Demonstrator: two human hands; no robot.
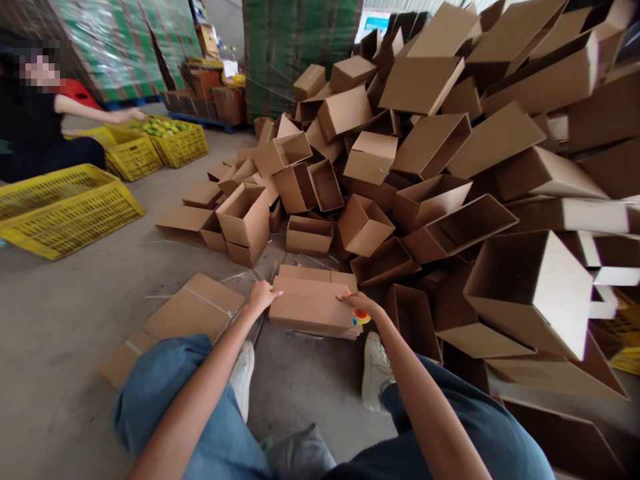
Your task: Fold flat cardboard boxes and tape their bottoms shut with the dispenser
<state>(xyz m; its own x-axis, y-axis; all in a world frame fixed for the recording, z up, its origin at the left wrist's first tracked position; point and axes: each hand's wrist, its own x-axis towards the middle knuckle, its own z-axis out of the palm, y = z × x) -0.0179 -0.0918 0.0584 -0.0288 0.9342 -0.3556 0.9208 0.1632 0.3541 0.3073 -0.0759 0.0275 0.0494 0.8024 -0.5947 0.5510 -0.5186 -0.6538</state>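
A flattened cardboard box (313,303) lies on top of more flat cardboard between my feet. My left hand (263,297) grips its left edge, thumb on top and the other fingers largely hidden. At the right end, my right hand (364,303) is closed around a small orange, yellow and blue tape dispenser (361,316), partly covered by the hand. The fingertips of that hand rest on the upper face of the box.
Open cardboard boxes (345,110) form a high heap ahead and right. A tied bundle of flat cardboard (185,310) lies left. Yellow crates (75,210) stand far left, one holding green fruit (165,127), where another person (45,120) reaches in.
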